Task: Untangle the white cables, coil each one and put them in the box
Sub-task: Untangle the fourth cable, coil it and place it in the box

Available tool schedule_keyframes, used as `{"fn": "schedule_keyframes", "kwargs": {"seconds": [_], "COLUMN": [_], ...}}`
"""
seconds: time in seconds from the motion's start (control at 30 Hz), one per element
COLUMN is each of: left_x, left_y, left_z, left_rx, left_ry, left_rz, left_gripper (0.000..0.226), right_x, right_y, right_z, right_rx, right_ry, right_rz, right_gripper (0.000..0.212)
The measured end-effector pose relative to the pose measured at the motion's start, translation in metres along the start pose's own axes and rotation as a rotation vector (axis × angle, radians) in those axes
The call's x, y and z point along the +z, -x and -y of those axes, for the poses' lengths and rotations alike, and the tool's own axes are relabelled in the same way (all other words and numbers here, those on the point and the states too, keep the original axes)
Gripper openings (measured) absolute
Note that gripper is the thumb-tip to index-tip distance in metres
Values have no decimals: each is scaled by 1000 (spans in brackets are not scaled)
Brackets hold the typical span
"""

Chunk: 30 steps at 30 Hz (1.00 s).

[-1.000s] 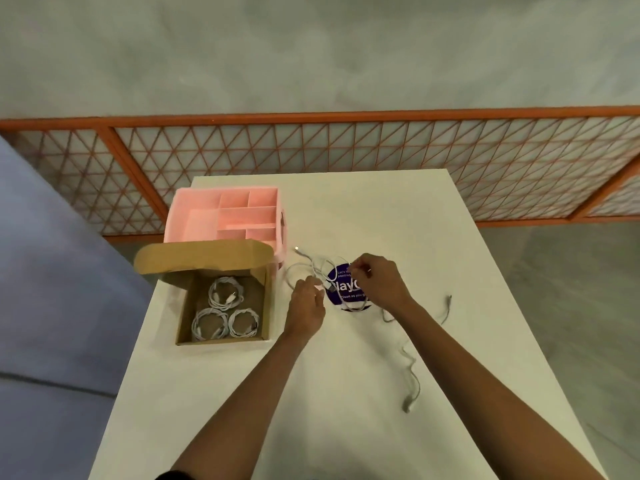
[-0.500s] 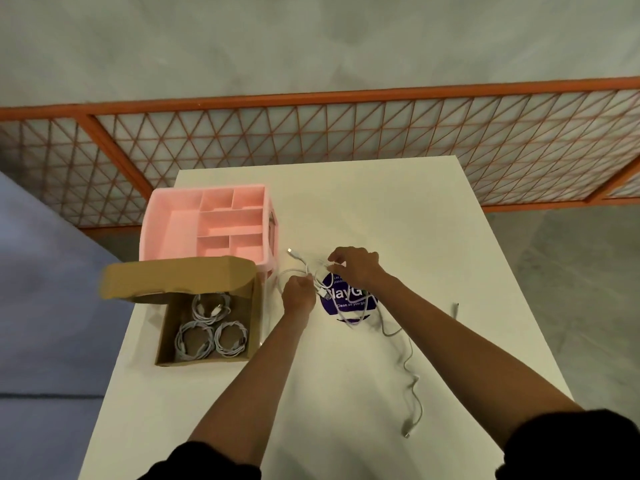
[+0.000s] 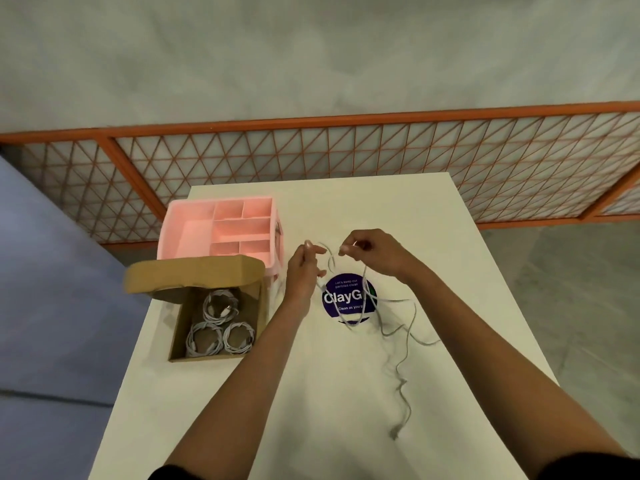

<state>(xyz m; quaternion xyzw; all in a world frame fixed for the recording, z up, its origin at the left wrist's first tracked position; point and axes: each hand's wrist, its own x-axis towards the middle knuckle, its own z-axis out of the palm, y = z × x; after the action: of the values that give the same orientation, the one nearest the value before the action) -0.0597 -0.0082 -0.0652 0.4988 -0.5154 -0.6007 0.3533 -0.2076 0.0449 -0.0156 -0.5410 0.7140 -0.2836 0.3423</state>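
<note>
We see both hands, left hand (image 3: 302, 271) and right hand (image 3: 374, 252), fingers pinched on the white cable (image 3: 398, 344) above the table (image 3: 311, 393); three coils in box (image 3: 180, 336).

You can read words on the round purple sticker (image 3: 347, 296) stuck on the white table (image 3: 346, 393). Big white letters say "ClayG", cut off by a cable. Small words say "Let's keep our pantries clean" and "Clean as you g".

Box (image 3: 180, 327) looking like matt brown cardboard — organiser (image 3: 194, 230) showing smooth pink plastic, table (image 3: 346, 393) reading smooth matt white, sticker (image 3: 341, 296) looking glossy.
</note>
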Motion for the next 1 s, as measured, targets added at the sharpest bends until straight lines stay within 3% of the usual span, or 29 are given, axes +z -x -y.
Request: {"fn": "schedule_keyframes", "kwargs": {"seconds": [0.13,0.3,0.53,0.83,1.0], "left_x": [-5,-18,-32,-32,-33], "left_y": [20,48,78,110,120], "left_z": [-29,-50,-50,-45,-51], "left_rx": [41,93,157,63,-30], "left_ry": [136,233,223,22,226], "left_rz": [102,257,293,396,565], "left_gripper": [45,41,33,35,35], "right_x": [-11,-16,-3,-2,-12], "right_y": [29,63,95,116,120], "right_z": [21,39,45,68,73], "right_rx": [-74,-145,-181,-238,-266], "right_ry": [-95,-133,-51,-79,-160], "right_rz": [-41,-90,-36,65,-22], "right_gripper": [19,19,16,11,17]}}
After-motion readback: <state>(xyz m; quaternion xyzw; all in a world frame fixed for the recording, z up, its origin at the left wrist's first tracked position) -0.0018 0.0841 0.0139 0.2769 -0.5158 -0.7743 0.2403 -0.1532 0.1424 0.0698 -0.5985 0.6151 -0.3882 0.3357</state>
